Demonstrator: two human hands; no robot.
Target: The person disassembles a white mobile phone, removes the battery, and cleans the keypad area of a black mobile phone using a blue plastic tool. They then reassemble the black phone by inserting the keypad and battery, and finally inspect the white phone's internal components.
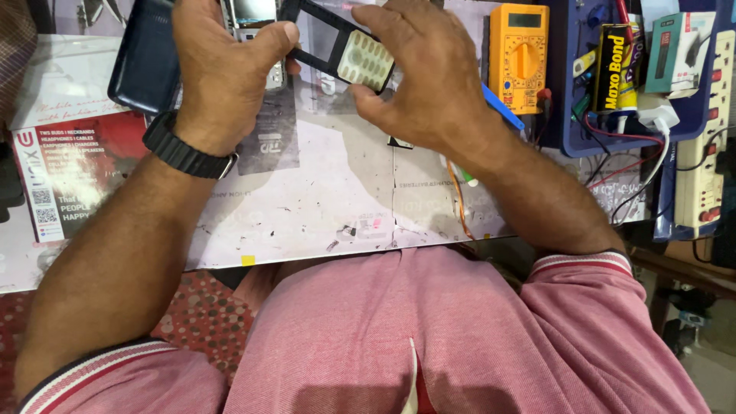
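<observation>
A black phone front frame [322, 38] with a pale rubber keypad [366, 60] set in it is held above the worktable at the top of the head view. My left hand [222, 69], with a black watch on its wrist, grips the frame's left end with the thumb on its edge. My right hand [422, 73] holds the right end, fingers curled around the keypad. A metal phone part [274, 75] lies under my left hand, mostly hidden.
A dark blue flat case [142, 65] lies at upper left. An orange multimeter [520, 54] stands to the right, with a blue tray [567, 123] of glue tubes and boxes beyond it. A white power strip [709, 153] is at far right. A worn paper mat [322, 184] covers the table.
</observation>
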